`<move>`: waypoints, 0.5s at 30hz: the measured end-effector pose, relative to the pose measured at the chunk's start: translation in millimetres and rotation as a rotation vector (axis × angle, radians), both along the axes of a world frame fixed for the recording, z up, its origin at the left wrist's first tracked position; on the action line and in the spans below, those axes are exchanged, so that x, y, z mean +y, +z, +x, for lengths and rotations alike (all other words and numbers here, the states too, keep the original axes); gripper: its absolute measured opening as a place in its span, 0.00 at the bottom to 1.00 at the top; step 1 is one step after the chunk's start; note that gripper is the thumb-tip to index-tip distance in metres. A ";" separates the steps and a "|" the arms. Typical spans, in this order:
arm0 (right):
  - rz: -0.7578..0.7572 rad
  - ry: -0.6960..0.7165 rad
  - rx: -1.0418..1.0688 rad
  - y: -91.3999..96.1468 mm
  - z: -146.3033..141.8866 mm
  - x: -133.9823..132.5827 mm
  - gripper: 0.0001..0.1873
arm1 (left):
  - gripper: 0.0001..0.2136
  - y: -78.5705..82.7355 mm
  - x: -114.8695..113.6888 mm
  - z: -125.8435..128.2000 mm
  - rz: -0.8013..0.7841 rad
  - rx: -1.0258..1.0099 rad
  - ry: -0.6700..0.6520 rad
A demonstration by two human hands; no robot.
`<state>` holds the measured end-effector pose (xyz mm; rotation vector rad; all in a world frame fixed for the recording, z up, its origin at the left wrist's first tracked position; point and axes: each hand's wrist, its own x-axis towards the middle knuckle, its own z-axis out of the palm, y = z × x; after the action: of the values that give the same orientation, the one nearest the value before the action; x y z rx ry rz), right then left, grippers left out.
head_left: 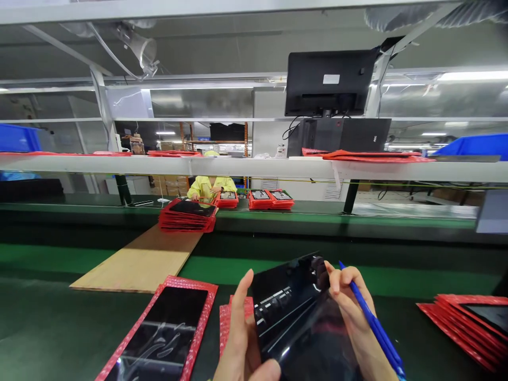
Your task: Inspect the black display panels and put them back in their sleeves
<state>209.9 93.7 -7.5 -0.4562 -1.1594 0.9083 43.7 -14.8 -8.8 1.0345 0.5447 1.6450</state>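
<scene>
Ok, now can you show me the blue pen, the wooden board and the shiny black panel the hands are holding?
Blue pen (370, 316): head view, the middle of its barrel.
Wooden board (138, 259): head view, its bare top.
Black panel (291, 301): head view, its shiny face.

We see a fairly bright room, with a white strip light (474, 76) glowing far right overhead. The bench (47, 328) looks dim by contrast. Near us, pale reflections streak the raised screen (286, 291), and wavy glare crosses the flat screen (170, 317) to its left. We notice the blue bin (476, 146) stretched at the right edge; the far worker (206, 186) looks soft.
</scene>
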 end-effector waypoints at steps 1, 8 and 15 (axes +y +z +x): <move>-0.031 0.010 0.004 1.5 -1.4 0.3 0.17 | 0.54 3.9 2.7 -2.6 0.005 -0.033 -0.036; -0.215 0.081 0.040 4.2 -4.9 -3.4 0.16 | 0.51 17.2 13.2 -26.1 -0.167 -0.149 -0.112; -0.362 0.138 0.105 -3.3 -5.9 4.1 0.14 | 0.32 25.3 11.6 -35.9 -0.321 -0.146 -0.101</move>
<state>204.1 97.8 -10.8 -0.6185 -0.9398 1.2563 7.7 -3.2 16.5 0.6895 0.6243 1.4729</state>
